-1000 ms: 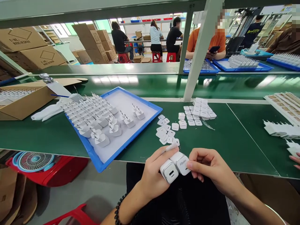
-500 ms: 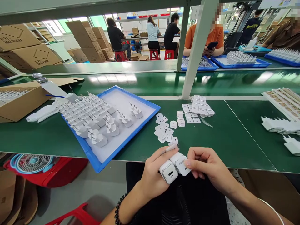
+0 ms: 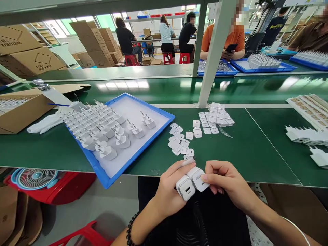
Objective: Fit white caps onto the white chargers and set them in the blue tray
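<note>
My left hand (image 3: pixel 167 191) is closed around two white plug chargers held side by side, their flat ends facing me. The nearer charger (image 3: pixel 187 190) shows a port slot in its face. On the other charger sits a white printed face plate (image 3: pixel 199 178). My right hand (image 3: pixel 222 177) is closed in a pinch at that plate, the thumb lying on its right edge; the fingertips behind are partly hidden. Loose white face plates (image 3: pixel 176 143) lie scattered on the green table just beyond my hands.
A blue-rimmed tray (image 3: pixel 153 136) with many upright white chargers (image 3: pixel 94 126) stands at left. Stacked face plates (image 3: pixel 217 116) lie beyond my hands. More chargers (image 3: pixel 304 136) are at right, near a metal post (image 3: pixel 211 58). An open carton (image 3: pixel 23 118) stands far left.
Both hands keep the same hold on the chargers and plate, shifted only very slightly. The whole view has moved a little; nothing has been let go.
</note>
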`<state>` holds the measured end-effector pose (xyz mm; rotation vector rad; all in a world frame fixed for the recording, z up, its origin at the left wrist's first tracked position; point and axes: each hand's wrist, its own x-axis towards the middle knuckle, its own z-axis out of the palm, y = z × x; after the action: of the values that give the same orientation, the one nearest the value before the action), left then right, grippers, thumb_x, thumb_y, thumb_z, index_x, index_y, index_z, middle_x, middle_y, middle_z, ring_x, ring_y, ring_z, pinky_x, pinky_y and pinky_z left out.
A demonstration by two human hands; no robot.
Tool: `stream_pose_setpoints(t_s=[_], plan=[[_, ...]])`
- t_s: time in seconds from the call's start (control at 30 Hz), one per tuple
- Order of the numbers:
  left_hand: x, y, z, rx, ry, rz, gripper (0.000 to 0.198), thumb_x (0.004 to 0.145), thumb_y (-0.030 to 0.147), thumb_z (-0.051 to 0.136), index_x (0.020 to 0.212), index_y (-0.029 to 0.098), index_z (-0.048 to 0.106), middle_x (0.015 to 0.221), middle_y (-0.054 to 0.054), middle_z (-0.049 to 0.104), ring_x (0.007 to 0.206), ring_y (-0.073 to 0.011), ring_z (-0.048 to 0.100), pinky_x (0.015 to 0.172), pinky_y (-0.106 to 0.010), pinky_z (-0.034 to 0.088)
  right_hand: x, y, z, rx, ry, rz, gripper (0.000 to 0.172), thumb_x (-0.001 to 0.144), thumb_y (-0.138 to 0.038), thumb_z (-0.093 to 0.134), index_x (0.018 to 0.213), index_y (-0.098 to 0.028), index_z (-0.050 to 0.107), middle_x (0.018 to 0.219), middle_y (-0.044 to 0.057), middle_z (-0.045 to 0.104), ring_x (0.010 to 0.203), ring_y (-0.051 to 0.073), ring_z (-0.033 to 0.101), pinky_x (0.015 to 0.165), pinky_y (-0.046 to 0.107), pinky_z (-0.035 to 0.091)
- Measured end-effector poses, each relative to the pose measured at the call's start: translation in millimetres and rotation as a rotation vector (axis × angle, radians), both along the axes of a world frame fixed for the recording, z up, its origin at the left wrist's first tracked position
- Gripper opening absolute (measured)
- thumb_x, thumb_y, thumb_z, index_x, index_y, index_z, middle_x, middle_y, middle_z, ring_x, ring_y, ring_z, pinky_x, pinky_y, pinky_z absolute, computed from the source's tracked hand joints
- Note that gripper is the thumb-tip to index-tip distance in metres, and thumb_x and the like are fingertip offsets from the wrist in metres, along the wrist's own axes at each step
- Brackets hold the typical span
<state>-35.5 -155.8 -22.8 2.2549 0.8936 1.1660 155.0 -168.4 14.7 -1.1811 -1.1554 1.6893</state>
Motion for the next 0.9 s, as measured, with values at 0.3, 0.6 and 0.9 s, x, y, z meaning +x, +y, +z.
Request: stream_pose_setpoints(t_s=[0.3, 0.6, 0.9], plan=[[2.5, 1.6, -4.0, -0.133, -0.051, -0.002, 0.045, 0.073, 0.012, 0.070, 0.117, 0.018, 0.063, 0.111, -0.010, 0.069, 0.101, -0.0201, 0.065, 0.085, -0.029, 0.056, -2.9, 4.6, -3.3, 0.084, -0.062, -0.010, 0.043, 0.077, -0.042, 0.069, 0.052, -0.020, 0.040, 0.046, -0.008, 0.035, 0.048, 0.008, 0.027, 0.049, 0.026, 0.019], [6.7, 2.2, -0.6, -0.292, -0.066, 0.011, 0.036, 0.073, 0.021, 0.075, 0.109, 0.018, 0.068, 0.095, -0.008, 0.070, 0.082, -0.0175, 0.064, 0.071, -0.028, 0.054, 0.5, 7.7, -4.4, 0.139, -0.160, -0.010, 0.046, 0.079, -0.044, 0.067, 0.055, -0.020, 0.036, 0.055, -0.007, 0.029, 0.055, 0.010, 0.024, 0.051, 0.027, 0.018], [11.2, 0.5, 5.0, -0.436, -0.100, -0.089, 0.031, 0.075, 0.022, 0.073, 0.106, 0.018, 0.069, 0.091, -0.006, 0.069, 0.077, -0.0149, 0.060, 0.069, -0.026, 0.050, 0.9, 5.2, -20.0, 0.089, -0.108, 0.057, 0.052, 0.068, -0.045, 0.079, 0.058, -0.021, 0.033, 0.059, -0.008, 0.032, 0.057, 0.009, 0.026, 0.051, 0.024, 0.020]])
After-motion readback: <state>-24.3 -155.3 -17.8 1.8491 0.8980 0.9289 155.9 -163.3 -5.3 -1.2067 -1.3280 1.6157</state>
